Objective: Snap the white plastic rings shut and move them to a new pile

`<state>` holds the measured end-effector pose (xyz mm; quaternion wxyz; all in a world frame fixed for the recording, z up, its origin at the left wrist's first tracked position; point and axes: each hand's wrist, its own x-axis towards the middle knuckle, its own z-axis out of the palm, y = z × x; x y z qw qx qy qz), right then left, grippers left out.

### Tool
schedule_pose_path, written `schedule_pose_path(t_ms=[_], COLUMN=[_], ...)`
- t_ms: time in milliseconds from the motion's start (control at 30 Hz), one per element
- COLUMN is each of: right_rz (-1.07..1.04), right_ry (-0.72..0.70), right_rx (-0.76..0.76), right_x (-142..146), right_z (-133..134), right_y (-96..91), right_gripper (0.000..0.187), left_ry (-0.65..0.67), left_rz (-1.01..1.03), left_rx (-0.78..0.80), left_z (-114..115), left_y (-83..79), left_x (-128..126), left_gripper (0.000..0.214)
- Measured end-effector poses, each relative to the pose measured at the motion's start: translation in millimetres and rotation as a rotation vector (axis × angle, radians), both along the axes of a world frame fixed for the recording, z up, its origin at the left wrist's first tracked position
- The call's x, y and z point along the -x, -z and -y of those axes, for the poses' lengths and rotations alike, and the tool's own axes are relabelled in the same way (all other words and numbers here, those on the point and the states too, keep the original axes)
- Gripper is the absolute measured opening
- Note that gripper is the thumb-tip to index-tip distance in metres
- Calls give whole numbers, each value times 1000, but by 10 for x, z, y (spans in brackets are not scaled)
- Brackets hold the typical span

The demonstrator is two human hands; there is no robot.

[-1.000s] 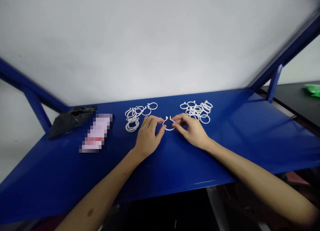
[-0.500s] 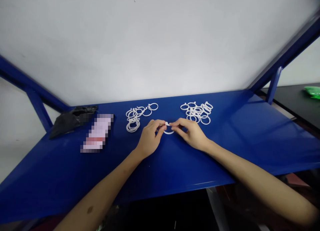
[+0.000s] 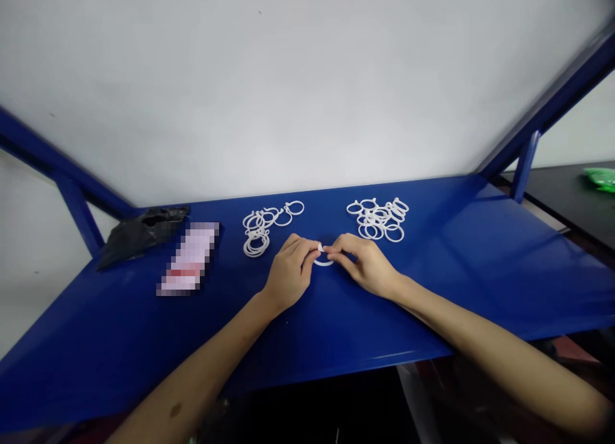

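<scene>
Between my two hands, low over the blue table (image 3: 307, 328), is a white plastic curtain ring (image 3: 323, 263). My left hand (image 3: 291, 268) pinches its upper left side by a small white knob. The thumb and forefinger of my right hand (image 3: 362, 261) are closed on the ring's upper right side, close to the left fingertips. Fingers hide much of the ring's top. To the left lies a cluster of several white rings (image 3: 257, 242), some with a small loop at the rim. To the right is a bigger heap of similar rings (image 3: 379, 220).
At the left of the table lie a crumpled black plastic bag (image 3: 144, 229) and a blurred-out phone-like slab (image 3: 189, 258). Blue frame bars (image 3: 79, 207) rise at the sides, with a white wall (image 3: 298, 91) behind. On a dark surface at far right is something green (image 3: 600, 177).
My fingertips have drawn slightly closer together at the top of the ring. Both hands keep their hold; the clusters of rings lie as before. The view has shifted a little.
</scene>
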<state>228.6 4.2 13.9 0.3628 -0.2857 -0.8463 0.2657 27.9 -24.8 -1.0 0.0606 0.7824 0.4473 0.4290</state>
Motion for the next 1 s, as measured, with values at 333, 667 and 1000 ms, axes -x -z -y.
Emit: schedule_pose_path(t_ms=[333,667,1000], right_rz=[67,153,177], right_ry=[171,857,820], right_rx=[-174,-210,-246], right_x=[-89,-910,-878], right_z=[-178,-947,-916], right_y=[-115,48,80], right_gripper=[19,28,25], left_ry=[-23,-37,4], left_rz=[-135,-211,-248], left_rx=[70,127,190], left_z=[-85,-104,-96], left_y=[28,46,70], left_x=[1,80,73], left_gripper=[19,14,13])
